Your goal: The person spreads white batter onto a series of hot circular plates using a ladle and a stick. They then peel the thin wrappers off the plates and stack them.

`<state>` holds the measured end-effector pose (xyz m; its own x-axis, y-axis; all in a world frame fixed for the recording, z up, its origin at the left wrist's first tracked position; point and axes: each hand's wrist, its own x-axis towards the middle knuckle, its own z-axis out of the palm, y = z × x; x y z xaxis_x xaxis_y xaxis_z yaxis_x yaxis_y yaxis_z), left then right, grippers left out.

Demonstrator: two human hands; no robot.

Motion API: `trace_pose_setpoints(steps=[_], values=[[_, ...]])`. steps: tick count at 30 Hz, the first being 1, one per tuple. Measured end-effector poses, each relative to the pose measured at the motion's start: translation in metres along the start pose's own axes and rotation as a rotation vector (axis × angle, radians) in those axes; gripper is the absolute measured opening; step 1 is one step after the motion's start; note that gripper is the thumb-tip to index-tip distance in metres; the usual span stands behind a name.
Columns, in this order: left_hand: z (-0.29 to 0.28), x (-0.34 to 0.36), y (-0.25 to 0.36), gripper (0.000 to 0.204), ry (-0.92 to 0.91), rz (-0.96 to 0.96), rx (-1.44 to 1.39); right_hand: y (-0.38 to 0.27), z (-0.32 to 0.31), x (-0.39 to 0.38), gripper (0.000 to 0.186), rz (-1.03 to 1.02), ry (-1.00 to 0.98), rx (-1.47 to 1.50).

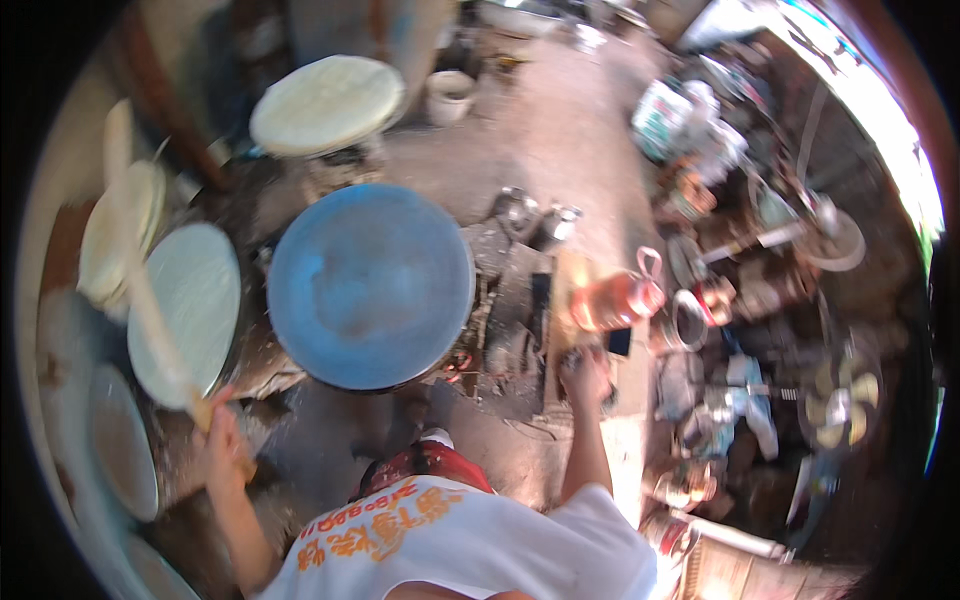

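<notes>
My left hand (226, 445) is closed round the lower end of a long, flat, pale wooden stick (148, 300), which slants up to the left. The stick crosses in front of a round pale disc (190, 310). On the right my right hand (586, 376) reaches down to a wooden board (573, 275) with its fingers curled. What lies under those fingers is dark and blurred. Just beyond it a reddish bottle (608, 302) with a loop on its cap lies or leans on the board. Between my arms and farther off is a large round blue-grey griddle (370, 285), its surface bare.
Another round pale disc (328, 104) stands beyond the griddle, near a whitish bucket (450, 97). Metal cups (556, 225) sit right of the griddle. Clutter lines the right side, with plastic bags (690, 120), a metal pot (685, 320) and a fan (842, 395).
</notes>
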<state>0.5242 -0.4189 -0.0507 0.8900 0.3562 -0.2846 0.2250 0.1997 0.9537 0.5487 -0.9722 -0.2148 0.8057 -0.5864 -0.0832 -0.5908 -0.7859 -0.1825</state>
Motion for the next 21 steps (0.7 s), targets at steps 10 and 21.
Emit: trace_pose_setpoints(steps=[10,21], values=[[0.021,-0.027,0.018,0.03,0.103,-0.061,-0.155,0.009,-0.039,-0.025,0.043,-0.292,0.352,0.452],[-0.182,-0.15,0.002,0.027,0.621,0.131,-0.348,-0.47,0.011,-0.316,0.023,-1.572,-0.472,1.123]])
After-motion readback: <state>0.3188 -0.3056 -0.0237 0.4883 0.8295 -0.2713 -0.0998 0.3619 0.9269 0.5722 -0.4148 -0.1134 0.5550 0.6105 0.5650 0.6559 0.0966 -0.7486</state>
